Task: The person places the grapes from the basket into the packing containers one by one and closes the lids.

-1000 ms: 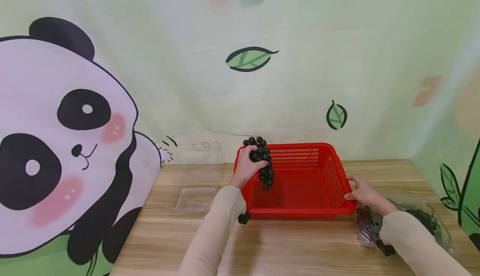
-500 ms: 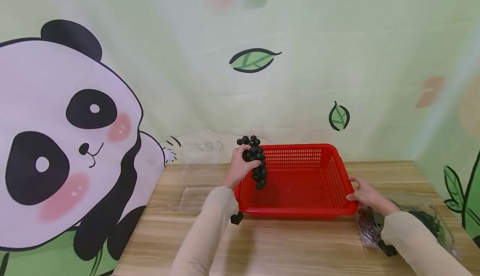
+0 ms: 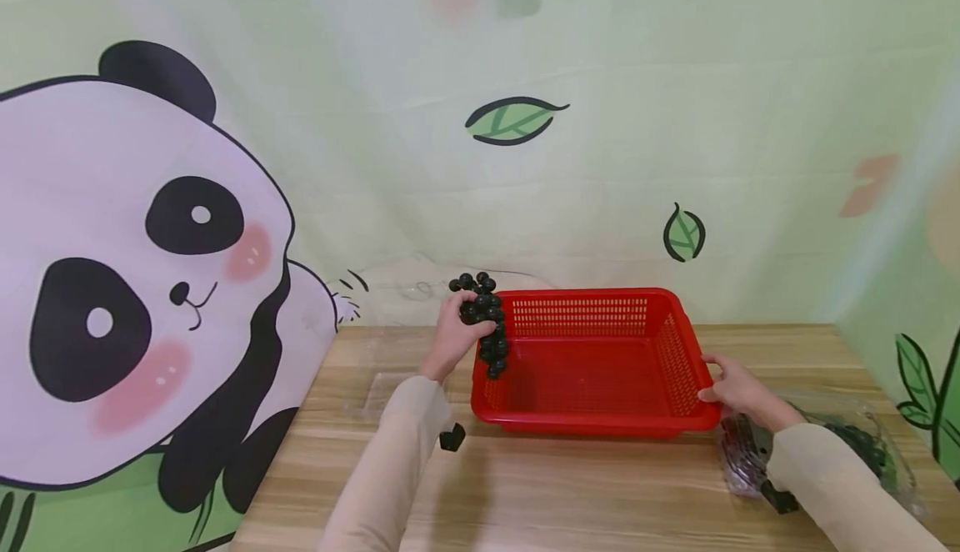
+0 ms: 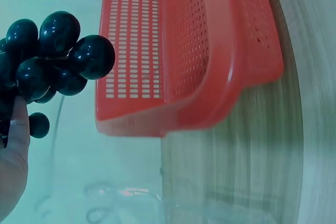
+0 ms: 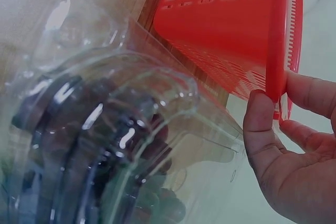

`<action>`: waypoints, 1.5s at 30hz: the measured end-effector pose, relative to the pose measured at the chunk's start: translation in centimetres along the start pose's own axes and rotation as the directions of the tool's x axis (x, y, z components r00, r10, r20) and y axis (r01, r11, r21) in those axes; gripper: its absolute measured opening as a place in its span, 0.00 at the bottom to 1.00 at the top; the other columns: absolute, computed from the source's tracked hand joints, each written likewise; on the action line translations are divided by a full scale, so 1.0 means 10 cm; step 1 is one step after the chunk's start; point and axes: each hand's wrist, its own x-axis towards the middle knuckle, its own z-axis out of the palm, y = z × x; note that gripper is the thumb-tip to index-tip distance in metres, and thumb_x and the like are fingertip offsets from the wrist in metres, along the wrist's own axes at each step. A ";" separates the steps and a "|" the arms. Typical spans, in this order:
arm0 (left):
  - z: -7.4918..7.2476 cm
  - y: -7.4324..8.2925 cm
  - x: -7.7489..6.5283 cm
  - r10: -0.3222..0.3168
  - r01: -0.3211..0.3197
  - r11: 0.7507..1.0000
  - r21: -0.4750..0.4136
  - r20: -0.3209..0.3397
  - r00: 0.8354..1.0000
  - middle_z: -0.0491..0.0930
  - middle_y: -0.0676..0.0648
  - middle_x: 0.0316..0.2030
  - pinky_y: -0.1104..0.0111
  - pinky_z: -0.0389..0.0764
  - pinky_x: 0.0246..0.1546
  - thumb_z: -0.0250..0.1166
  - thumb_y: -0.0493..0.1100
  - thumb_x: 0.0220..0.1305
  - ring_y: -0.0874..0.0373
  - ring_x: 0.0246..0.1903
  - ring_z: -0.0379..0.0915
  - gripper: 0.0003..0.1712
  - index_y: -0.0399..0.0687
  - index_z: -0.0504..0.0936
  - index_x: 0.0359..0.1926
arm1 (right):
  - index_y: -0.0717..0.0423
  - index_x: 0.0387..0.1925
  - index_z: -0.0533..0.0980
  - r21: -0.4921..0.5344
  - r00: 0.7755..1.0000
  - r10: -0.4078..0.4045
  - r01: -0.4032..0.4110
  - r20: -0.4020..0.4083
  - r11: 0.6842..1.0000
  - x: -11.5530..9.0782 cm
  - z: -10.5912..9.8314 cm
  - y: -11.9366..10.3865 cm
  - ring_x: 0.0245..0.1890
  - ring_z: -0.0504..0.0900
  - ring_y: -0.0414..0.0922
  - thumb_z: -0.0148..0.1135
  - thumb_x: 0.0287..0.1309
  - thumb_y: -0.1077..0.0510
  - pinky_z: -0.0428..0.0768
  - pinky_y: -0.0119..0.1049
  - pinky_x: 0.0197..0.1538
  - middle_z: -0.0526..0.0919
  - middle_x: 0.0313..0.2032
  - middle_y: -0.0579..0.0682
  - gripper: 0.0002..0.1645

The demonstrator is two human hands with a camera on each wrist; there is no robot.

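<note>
My left hand (image 3: 454, 333) grips a bunch of dark grapes (image 3: 493, 318), which hangs over the left rim of the red plastic basket (image 3: 592, 429). Close up in the left wrist view, the round black grapes (image 4: 60, 34) hang beside the basket's slotted wall (image 4: 134, 40), with one finger (image 4: 20, 129) against them. At the other end, my right hand (image 3: 738, 387) pinches the basket's right rim. The right wrist view has the thumb (image 5: 260, 124) on one side of that rim (image 5: 277, 35) and fingers on the other. Bare floor shows inside the basket.
A clear plastic box (image 5: 126, 129) with dark grapes and some green ones sits under my right forearm, right of the basket. Left of the basket stands another transparent container (image 3: 382, 389), close to my left forearm. A printed cloth backdrop (image 3: 600, 202) rises behind the wooden table (image 3: 600, 494).
My left hand has carried the grapes leftward, from above the basket's inside to its left rim. The right hand keeps its hold on the basket. The head view has shifted slightly.
</note>
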 end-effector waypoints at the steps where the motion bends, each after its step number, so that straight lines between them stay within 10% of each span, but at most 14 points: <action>1: -0.02 -0.01 0.00 0.003 -0.003 1.000 -0.002 -0.007 1.000 0.61 0.41 0.50 0.57 0.65 0.53 0.66 0.37 0.42 0.48 0.50 0.60 0.25 0.43 0.69 0.44 | 0.75 0.60 0.44 -0.002 1.000 0.001 -0.001 -0.001 1.000 0.00 0.00 0.00 0.28 0.80 0.46 0.51 0.52 0.71 0.80 0.44 0.31 0.73 0.37 0.69 0.38; 28: -0.67 -0.42 -0.11 -0.104 0.096 0.992 -0.078 -0.100 0.990 0.59 0.39 0.53 0.62 0.65 0.47 0.63 0.30 0.46 0.49 0.48 0.61 0.28 0.38 0.64 0.50 | 0.74 0.60 0.44 -0.009 1.000 -0.001 0.001 0.000 1.000 0.02 0.00 0.02 0.29 0.80 0.47 0.52 0.52 0.71 0.81 0.45 0.31 0.72 0.38 0.71 0.38; 45: -0.88 -0.82 -0.19 -0.245 0.213 0.963 -0.165 -0.213 0.946 0.51 0.35 0.59 0.55 0.59 0.60 0.59 0.25 0.46 0.44 0.58 0.53 0.31 0.36 0.60 0.54 | 0.75 0.60 0.44 -0.024 1.000 -0.007 0.007 -0.006 1.000 0.00 0.00 0.02 0.29 0.79 0.47 0.53 0.52 0.70 0.80 0.44 0.32 0.72 0.38 0.70 0.39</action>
